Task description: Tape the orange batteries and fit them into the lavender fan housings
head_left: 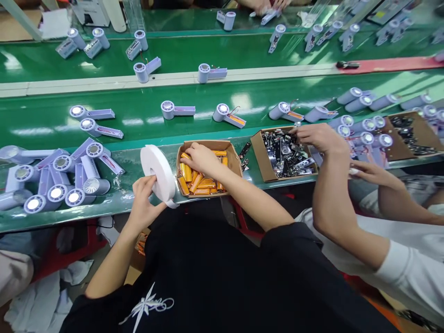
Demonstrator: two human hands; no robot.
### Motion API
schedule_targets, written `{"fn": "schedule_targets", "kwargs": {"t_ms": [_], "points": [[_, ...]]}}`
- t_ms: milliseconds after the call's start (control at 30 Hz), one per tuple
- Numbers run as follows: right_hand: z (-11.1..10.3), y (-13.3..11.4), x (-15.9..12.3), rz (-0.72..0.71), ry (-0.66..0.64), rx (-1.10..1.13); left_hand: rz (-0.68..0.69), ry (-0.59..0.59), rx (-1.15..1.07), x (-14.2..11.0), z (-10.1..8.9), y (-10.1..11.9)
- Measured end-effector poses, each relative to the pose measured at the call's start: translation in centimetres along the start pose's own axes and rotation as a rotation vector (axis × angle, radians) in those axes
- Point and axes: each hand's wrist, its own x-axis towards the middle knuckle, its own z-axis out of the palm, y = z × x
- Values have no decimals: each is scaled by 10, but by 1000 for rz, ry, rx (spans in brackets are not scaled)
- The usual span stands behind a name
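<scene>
A roll of white tape (157, 175) stands on edge near the front of the bench, with my left hand (144, 199) gripping its near side. A loose end of tape hangs at the roll's bottom, close to my thumb. Just right of the roll is a cardboard box (236, 159) of orange cylindrical batteries (203, 182). My right hand (201, 159) reaches into it, fingers bent and closed on a battery at the upper left; the fingertips are partly hidden.
Lilac handheld-fan bodies (64, 164) are heaped at left, and more lie along the green conveyor (138, 99). On my right, a co-worker's hand (322, 136) reaches over a box of circuit boards (286, 155). Other hands (265, 5) are at the far side.
</scene>
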Motion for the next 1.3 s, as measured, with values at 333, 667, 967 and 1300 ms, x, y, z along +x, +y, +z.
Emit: {"fn": "schedule_targets", "kwargs": {"t_ms": [333,667,967,1300], "points": [[-2,14,-59,14,46,1489,269,114,294,4,0,5],[-5,-8,-95,-115,304,1141,355,96,483,6,3,27],[-21,5,-80,-233,87,714,427,15,703,9,-10,36],[5,-1,-81,14,502,1497,462,-146,590,4,-22,60]]}}
